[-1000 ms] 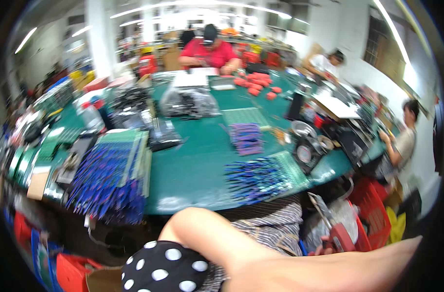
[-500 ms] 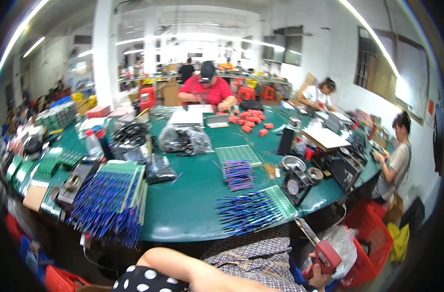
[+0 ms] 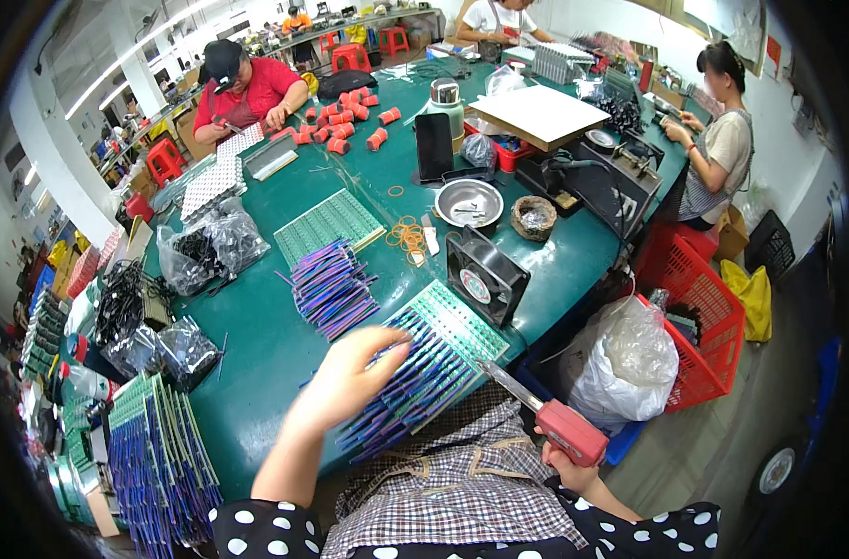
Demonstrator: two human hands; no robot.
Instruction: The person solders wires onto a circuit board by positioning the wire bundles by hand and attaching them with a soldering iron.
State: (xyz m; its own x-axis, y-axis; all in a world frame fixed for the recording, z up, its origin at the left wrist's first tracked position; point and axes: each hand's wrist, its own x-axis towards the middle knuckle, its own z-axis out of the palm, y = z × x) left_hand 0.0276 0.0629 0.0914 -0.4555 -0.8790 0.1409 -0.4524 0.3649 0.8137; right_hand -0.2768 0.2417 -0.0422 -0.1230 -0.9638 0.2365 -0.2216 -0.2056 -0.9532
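A green circuit board (image 3: 461,321) with blue and purple wires (image 3: 407,384) fanning toward the person lies at the near edge of a glossy green table (image 3: 273,340). The left hand (image 3: 350,373) is over the wires, thumb and fingers curled toward each other; whether they pinch a wire, I cannot tell. The right hand (image 3: 573,469) wraps firmly around the handle of a red tool (image 3: 573,432), its long metal tip pointing to the board's corner.

Just beyond the board stands a square black fan (image 3: 488,277); to the left is a wire bundle (image 3: 331,291), partly on another green board (image 3: 326,226). Rubber bands (image 3: 407,238) and a metal bowl (image 3: 469,202) sit farther back. More wired boards (image 3: 159,456) are heaped at the table's left end.

Across the table, a person in red (image 3: 266,91) works beside scattered red rolls (image 3: 348,116). Another person (image 3: 725,140) works at right, above a red basket (image 3: 722,349) on the grey floor (image 3: 713,456). White pillars (image 3: 59,140) and walls frame the long, bright room.
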